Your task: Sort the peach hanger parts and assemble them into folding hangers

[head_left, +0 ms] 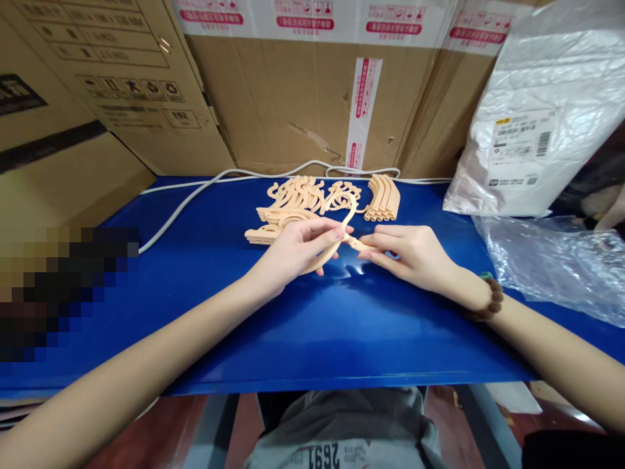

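Note:
My left hand (297, 251) grips a curved peach plastic hanger part (342, 231) just above the blue table (293, 326). My right hand (410, 254) pinches a small peach piece (355, 243) at the lower end of that part, so the two hands meet at the middle of the table. Behind them lies a heap of the same peach hanger parts (297, 202), and a neat stack of curved peach pieces (383, 197) sits to its right. A brown bead bracelet (488, 301) is on my right wrist.
Cardboard boxes (303, 98) wall in the back and left of the table. A white cable (195, 195) runs along the far edge. A white plastic parcel bag (532, 111) stands at the right, with clear crumpled plastic wrap (551, 260) in front of it.

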{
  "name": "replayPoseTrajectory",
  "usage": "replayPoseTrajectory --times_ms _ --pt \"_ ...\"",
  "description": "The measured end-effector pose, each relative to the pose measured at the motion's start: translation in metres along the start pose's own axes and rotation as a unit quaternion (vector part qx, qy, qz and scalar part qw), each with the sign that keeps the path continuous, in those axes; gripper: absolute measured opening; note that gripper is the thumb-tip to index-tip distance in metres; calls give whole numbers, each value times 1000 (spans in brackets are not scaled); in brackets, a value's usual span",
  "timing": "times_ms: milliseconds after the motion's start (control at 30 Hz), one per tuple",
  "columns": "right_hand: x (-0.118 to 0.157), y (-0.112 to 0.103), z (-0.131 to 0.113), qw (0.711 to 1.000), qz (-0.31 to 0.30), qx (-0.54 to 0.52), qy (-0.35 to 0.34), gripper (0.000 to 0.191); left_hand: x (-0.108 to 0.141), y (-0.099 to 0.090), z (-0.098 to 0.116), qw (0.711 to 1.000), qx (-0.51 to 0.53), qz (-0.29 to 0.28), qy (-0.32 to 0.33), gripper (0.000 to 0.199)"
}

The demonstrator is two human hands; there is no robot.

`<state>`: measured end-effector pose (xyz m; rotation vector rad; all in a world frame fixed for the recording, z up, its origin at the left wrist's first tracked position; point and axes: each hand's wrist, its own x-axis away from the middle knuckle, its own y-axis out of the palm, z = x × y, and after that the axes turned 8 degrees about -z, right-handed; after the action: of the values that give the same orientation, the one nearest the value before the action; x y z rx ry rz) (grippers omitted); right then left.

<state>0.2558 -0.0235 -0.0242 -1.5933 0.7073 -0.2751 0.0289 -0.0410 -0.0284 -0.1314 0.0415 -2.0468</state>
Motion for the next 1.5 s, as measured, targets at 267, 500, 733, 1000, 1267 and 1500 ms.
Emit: replayPoseTrajectory --times_ms 267,500,733,1000,1267,1500 --pt "1 1 2 1000 -18 -4 3 38 0 -1 -3 999 16 -40 -16 39" --pt "1 1 -1 1000 -15 7 -19 40 -1 -1 -8 999 -15 -52 6 34" --pt "3 4 -4 998 -10 54 -25 42 1 1 -6 997 -51 -31 46 31" --pt "3 2 -9 998 -24 55 -9 43 5 5 -4 993 -98 7 67 31" --pt "4 5 -9 995 -29 91 -2 46 4 2 -8 990 -127 20 57 33" --pt "5 6 -8 995 -30 92 2 46 5 2 -7 987 -153 4 43 40"
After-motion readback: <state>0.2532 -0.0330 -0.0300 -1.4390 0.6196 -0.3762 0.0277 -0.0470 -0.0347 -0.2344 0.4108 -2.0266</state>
